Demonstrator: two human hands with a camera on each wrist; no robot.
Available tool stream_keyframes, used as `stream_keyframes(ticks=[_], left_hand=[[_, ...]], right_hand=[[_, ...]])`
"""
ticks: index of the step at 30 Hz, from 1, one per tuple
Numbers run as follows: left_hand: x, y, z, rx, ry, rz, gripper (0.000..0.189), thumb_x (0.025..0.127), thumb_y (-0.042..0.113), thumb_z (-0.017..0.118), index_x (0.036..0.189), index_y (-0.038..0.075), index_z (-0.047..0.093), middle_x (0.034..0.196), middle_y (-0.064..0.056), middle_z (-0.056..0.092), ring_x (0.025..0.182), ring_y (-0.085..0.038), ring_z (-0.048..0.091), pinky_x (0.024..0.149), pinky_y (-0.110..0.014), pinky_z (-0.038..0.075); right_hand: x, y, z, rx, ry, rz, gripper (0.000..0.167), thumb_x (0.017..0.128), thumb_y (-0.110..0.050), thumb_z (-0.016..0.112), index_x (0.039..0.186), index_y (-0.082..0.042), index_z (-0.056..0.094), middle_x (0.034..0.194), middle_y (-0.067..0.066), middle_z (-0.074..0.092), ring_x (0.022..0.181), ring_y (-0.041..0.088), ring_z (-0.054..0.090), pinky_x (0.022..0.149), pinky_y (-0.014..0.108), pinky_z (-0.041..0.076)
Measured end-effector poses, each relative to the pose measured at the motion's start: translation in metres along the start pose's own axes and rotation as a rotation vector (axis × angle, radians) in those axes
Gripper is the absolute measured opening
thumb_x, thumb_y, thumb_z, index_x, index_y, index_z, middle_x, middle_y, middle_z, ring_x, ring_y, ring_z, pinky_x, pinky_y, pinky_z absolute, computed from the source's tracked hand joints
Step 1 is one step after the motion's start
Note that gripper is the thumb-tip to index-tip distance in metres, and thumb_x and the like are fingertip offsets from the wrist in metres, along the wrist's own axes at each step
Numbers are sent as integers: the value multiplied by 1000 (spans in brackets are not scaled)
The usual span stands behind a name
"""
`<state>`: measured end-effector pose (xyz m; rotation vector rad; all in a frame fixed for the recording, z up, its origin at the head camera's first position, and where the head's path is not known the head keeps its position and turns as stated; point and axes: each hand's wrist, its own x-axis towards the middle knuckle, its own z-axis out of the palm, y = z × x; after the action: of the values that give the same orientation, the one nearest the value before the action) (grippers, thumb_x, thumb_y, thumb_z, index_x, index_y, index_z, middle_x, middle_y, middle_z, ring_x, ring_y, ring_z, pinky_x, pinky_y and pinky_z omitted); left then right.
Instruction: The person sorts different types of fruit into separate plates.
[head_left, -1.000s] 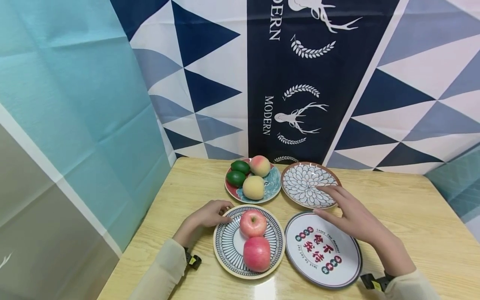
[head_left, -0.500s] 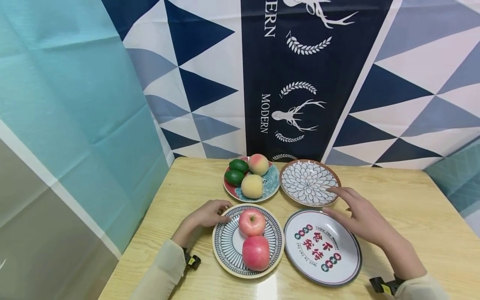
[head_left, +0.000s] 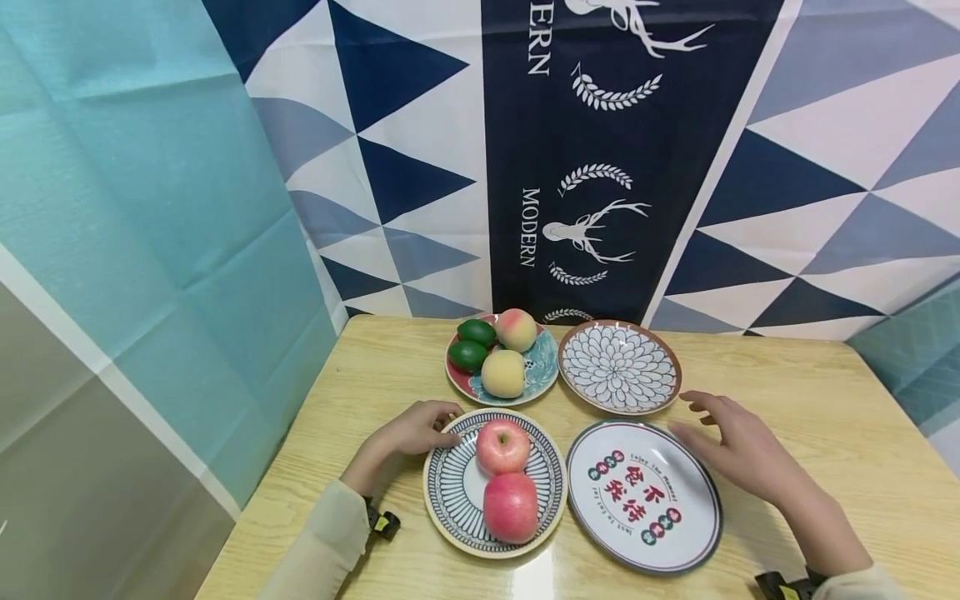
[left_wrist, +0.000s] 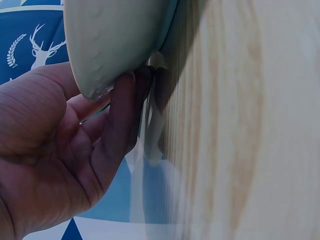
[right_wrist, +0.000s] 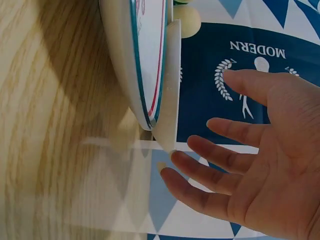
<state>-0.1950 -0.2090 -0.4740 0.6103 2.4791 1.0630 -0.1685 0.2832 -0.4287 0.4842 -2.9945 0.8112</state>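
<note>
On the near side of the table [head_left: 375, 367], the left hand [head_left: 416, 427] is pinching the striped plate [head_left: 459, 487] by its rim, two apples [head_left: 502, 447] sitting inside; the right hand [head_left: 738, 446] is hovering loosely, holding nothing, beside the white plate [head_left: 645, 497]. A firm pinch and level rim should be serving best, stopping any rolling.

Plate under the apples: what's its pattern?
The plate has dark radiating stripes on white; the head view shows it best.
</note>
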Motion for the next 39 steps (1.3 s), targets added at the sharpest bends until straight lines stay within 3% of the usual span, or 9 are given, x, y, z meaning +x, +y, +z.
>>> stream_keyframes(ticks=[5, 11, 19, 31, 39], left_hand=[[1, -1, 0, 0, -8, -6, 17, 98, 12, 75, 113, 18, 73, 90, 7, 67, 85, -13, 60, 79, -35, 48], [1, 0, -1, 0, -3, -6, 17, 97, 11, 75, 113, 17, 73, 89, 6, 66, 82, -12, 59, 76, -32, 48], [0, 1, -2, 13, -3, 17, 17, 98, 12, 75, 114, 15, 73, 90, 6, 66, 84, -13, 59, 78, -33, 48], [0, 1, -2, 17, -1, 17, 18, 97, 11, 75, 114, 15, 73, 89, 7, 66, 83, -11, 59, 77, -31, 48], [0, 1, -2, 16, 0, 21, 18, 97, 12, 76, 114, 15, 73, 89, 6, 66, 82, -13, 58, 77, -33, 47]], right_hand=[[0, 5, 3, 1, -58, 54, 68, 103, -45, 67, 144, 7, 54, 128, 35, 63, 110, 52, 64, 85, 65, 54], [2, 8, 5, 10, -112, 55, 66, 102, -44, 70, 139, 10, 57, 120, 32, 67, 99, 40, 70, 80, 56, 58], [3, 10, 12, 2, -187, 60, 57, 99, -38, 75, 132, 7, 62, 101, 10, 71, 89, 23, 68, 75, 43, 56], [6, 7, 19, 32, -268, 87, 55, 96, -34, 79, 133, 3, 63, 99, 8, 72, 87, 21, 66, 71, 38, 55], [6, 10, 22, 19, -260, 83, 52, 93, -24, 82, 132, 4, 62, 99, 7, 71, 87, 21, 65, 72, 39, 54]])
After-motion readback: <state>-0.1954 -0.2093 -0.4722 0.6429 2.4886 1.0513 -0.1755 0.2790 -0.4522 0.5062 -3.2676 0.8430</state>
